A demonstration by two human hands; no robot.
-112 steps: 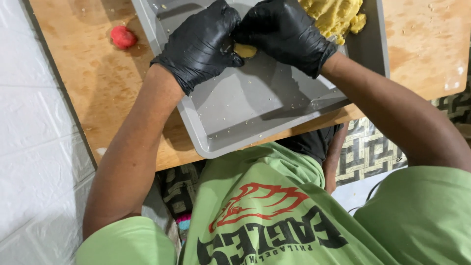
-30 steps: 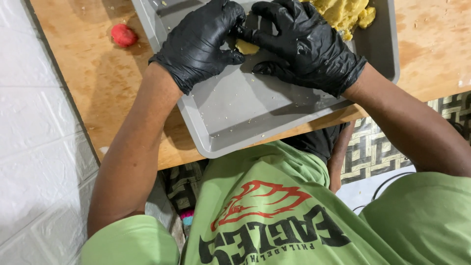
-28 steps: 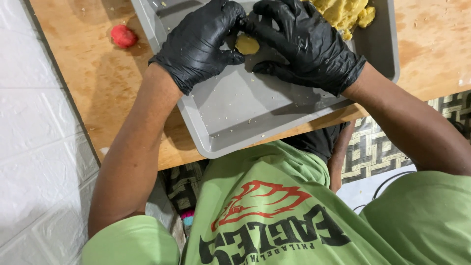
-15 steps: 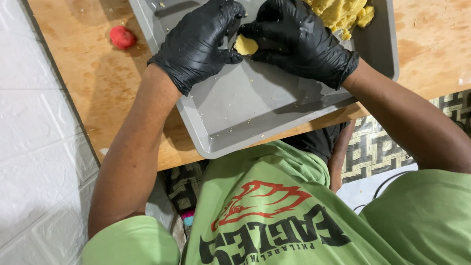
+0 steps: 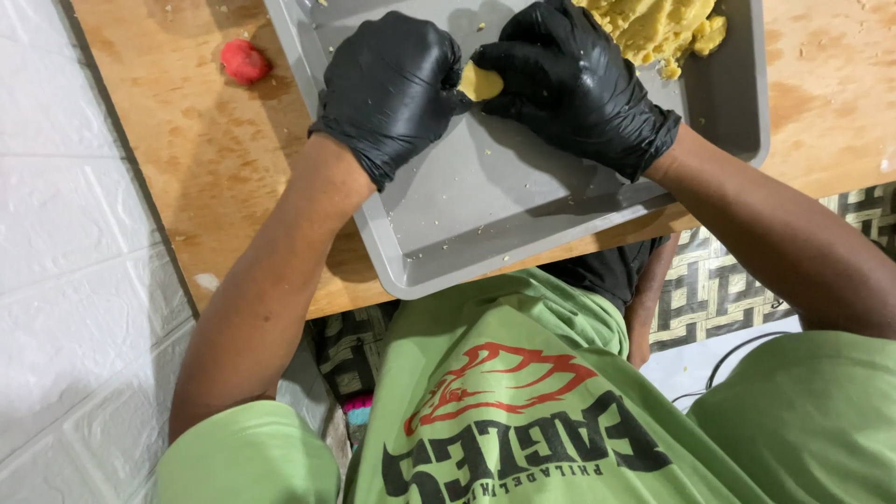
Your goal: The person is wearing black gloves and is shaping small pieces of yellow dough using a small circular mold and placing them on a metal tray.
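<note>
Left hand (image 5: 392,89) and right hand (image 5: 569,79), black-gloved, pinched yellow dough piece (image 5: 481,82) between fingertips over grey tray (image 5: 485,215). Dough pile (image 5: 653,28) at tray's far corner. Red ball (image 5: 245,62) on wooden table (image 5: 205,159).

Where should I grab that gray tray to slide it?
Probably the gray tray by its raised near rim, coming from the table's front edge: that corner overhangs the wooden table and is bare, while the dough pile and both gloved hands sit farther up.

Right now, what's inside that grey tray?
The grey tray holds a yellow dough heap, crumbs, and both gloved hands, left hand and right hand, pinching a small dough piece. The hands hide what lies beneath them.
</note>
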